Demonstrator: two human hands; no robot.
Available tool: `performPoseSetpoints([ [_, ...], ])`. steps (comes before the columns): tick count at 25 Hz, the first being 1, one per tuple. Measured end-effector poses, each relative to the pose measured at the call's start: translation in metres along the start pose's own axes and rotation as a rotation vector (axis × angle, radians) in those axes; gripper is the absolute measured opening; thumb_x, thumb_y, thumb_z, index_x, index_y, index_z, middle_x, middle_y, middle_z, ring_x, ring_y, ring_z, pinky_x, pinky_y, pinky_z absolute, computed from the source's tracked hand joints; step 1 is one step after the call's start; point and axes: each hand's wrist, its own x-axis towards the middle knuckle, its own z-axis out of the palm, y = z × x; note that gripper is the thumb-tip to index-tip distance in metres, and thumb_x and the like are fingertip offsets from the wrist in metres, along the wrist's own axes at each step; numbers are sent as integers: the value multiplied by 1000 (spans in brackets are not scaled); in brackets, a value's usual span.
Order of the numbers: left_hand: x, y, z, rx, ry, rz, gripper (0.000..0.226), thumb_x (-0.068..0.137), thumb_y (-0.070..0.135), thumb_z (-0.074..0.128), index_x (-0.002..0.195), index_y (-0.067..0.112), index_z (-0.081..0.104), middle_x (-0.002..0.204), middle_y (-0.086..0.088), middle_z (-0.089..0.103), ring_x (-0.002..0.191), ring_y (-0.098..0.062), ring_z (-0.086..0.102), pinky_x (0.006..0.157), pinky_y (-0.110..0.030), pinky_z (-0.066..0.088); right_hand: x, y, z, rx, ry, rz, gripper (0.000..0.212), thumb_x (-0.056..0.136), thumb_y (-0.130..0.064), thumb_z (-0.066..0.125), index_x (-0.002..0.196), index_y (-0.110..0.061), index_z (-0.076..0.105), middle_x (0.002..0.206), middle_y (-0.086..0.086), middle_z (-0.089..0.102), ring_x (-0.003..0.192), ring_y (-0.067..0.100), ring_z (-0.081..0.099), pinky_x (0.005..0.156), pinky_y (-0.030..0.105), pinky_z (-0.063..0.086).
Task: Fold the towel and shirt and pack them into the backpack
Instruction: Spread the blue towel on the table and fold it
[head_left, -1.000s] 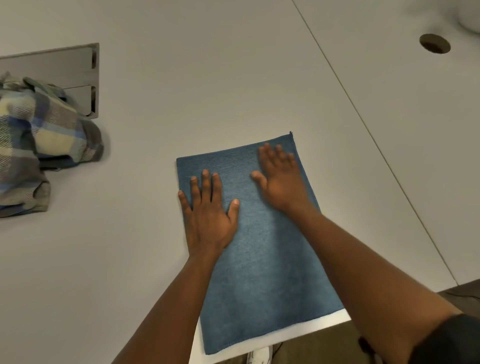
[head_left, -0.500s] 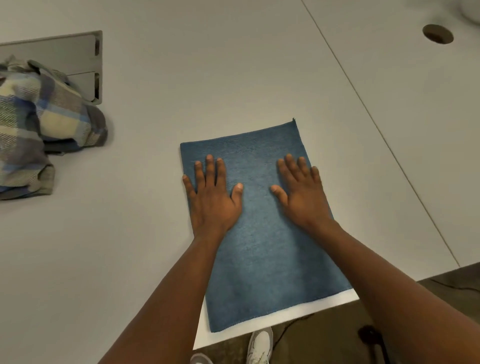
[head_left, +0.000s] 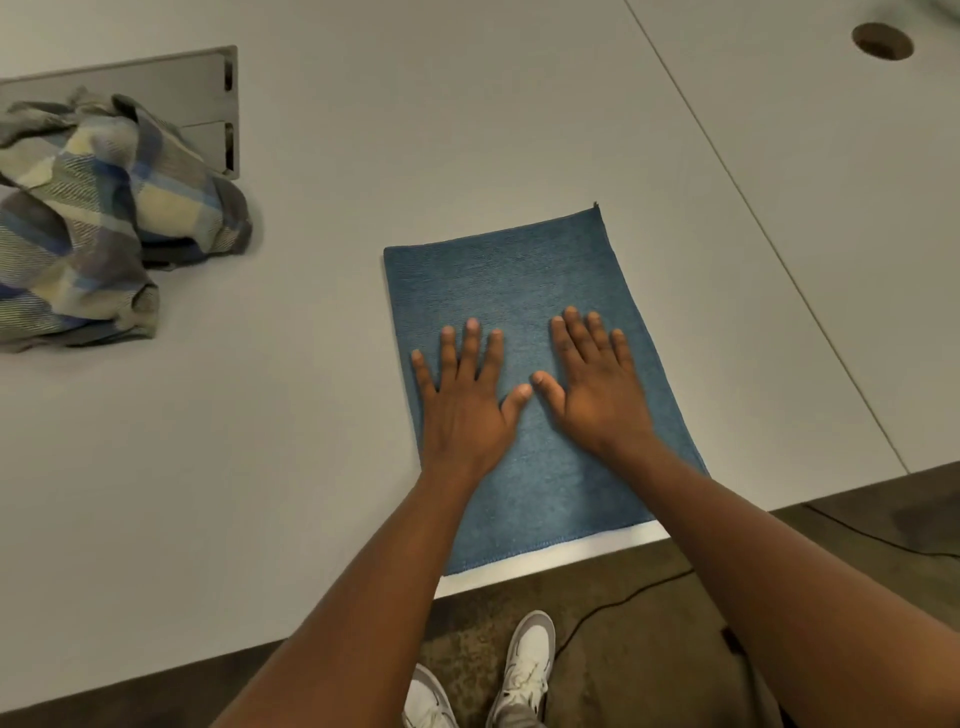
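A blue towel (head_left: 514, 270) lies flat as a folded rectangle near the front edge of the white table (head_left: 363, 156). My left hand (head_left: 465, 395) presses flat on its left half with the fingers straight and spread. Beside it, my right hand (head_left: 592, 379) presses flat on the right half, and the two thumbs nearly touch. A crumpled plaid shirt (head_left: 93, 223) in blue, grey and cream sits at the left of the table, well away from both hands. No backpack is in view.
A grey metal plate (head_left: 171, 83) lies behind the shirt at the back left. A seam (head_left: 753, 208) runs diagonally across the table on the right, and a round cable hole (head_left: 882, 41) sits at the back right. My white shoes (head_left: 524, 670) and a black cable show below the table edge.
Both hands have slid along the towel toward me, from its far half to its middle, and they now lie closer together. The towel and shirt have stayed in place.
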Motion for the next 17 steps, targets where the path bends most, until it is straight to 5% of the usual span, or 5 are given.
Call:
performPoseSetpoints([
  [6,-71,-37,0,2,-15,-135,74,96,67,17,158,29,4,166,0,-6,152,-27,-9,117,-65,-2,-17,4,-9,100,-35,75,79,96,-63,17,157,-14,15,165,5,9,153,22,3,123,41,0],
  [12,-151,-44,-17,-49,-152,173,74,92,71,35,155,38,19,166,7,0,153,-20,-9,120,-58,-2,-107,2,-16,76,-137,-58,79,95,-65,16,158,-16,14,165,3,9,153,20,0,124,41,2],
  [17,-175,-52,-23,-154,-150,145,58,94,58,50,147,38,38,164,8,17,152,-17,8,123,-49,5,-140,8,-18,106,-154,-135,81,93,-67,30,156,-16,24,163,3,19,152,20,9,124,43,7],
])
